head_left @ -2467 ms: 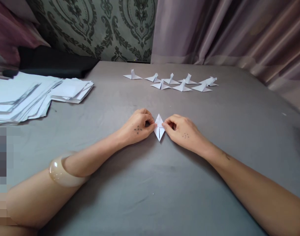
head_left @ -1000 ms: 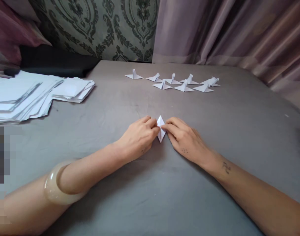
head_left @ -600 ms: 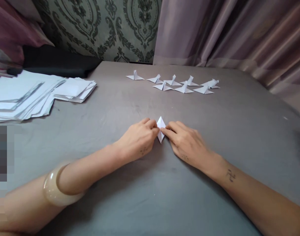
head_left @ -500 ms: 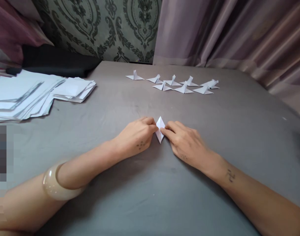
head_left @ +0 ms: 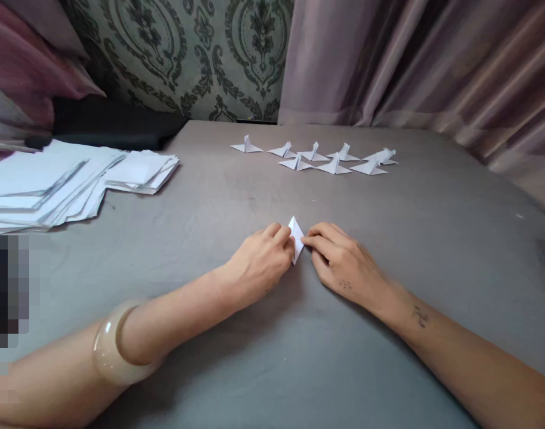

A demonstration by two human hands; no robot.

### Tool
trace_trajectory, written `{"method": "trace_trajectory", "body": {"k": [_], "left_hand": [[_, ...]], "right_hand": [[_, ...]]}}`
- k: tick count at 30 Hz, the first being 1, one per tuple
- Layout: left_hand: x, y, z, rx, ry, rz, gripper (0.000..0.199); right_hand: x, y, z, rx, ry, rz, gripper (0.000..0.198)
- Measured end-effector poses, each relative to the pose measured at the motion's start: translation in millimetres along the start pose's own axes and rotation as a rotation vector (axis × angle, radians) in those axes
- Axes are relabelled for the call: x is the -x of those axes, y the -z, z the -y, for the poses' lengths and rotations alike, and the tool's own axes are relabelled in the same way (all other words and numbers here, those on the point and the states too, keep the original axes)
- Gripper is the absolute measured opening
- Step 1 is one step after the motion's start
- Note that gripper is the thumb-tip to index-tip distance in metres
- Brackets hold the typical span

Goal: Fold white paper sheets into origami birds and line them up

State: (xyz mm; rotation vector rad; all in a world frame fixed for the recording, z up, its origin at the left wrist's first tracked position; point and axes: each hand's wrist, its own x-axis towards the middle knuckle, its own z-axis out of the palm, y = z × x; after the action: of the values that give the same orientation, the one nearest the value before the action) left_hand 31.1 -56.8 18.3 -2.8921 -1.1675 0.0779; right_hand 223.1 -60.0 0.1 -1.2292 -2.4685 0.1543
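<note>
A small white folded paper [head_left: 299, 237], diamond-shaped with a crease running down its middle, lies between my hands at the middle of the table. My left hand [head_left: 263, 259] is closed with its fingertips pinched over the paper's left side, hiding that part. From the other side, my right hand [head_left: 344, 256] has its fingers bent and closed at the paper's right corner, the index fingertip touching it. Whether the right thumb grips beneath the paper is hidden.
Several white folded paper birds [head_left: 335, 165] stand in two rows toward the back of the grey table [head_left: 237, 196]. Stacks of white paper sheets [head_left: 76, 179] lie at the left. Behind them is a black cloth [head_left: 115, 122]; curtains [head_left: 344, 59] hang at the back right.
My left fingers have moved further over the paper's left half. My right fingertips have drawn back from its centre to its right corner. The view has tilted slightly upward.
</note>
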Motion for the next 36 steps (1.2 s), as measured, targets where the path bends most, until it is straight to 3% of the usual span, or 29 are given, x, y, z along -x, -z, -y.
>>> {"method": "trace_trajectory", "body": {"k": [4, 9, 18, 20, 22, 25, 36], "left_hand": [[0.5, -4.5, 3.1, 0.130, 0.057, -0.077, 0.028], [-3.3, -12.9, 16.1, 0.610, 0.327, -0.329, 0.019], [-12.9, -25.1, 24.0, 0.949, 0.483, -0.379, 0.018], [-12.7, -24.2, 22.6, 1.046, 0.462, -0.495, 0.021], [-11.8, -21.9, 20.5, 1.057, 0.397, -0.690, 0.019], [-9.9, -18.7, 16.6, 0.942, 0.306, -0.899, 0.013], [-4.6, -15.8, 6.9, 0.773, 0.140, -0.898, 0.003]], "right_hand": [[-1.5, -1.4, 2.2, 0.040, -0.020, -0.013, 0.026], [-2.2, -2.3, 5.2, 0.049, -0.061, -0.032, 0.027], [-8.2, -12.4, -0.7, -0.261, -0.216, -0.226, 0.030], [-10.8, -12.9, -3.7, -0.378, -0.299, -0.378, 0.026], [-12.8, -12.1, -4.9, -0.494, -0.375, -0.495, 0.023], [-13.6, -9.7, -1.4, -0.624, -0.372, -0.555, 0.018], [-11.7, -6.7, 5.7, -0.810, -0.318, -0.459, 0.018]]}}
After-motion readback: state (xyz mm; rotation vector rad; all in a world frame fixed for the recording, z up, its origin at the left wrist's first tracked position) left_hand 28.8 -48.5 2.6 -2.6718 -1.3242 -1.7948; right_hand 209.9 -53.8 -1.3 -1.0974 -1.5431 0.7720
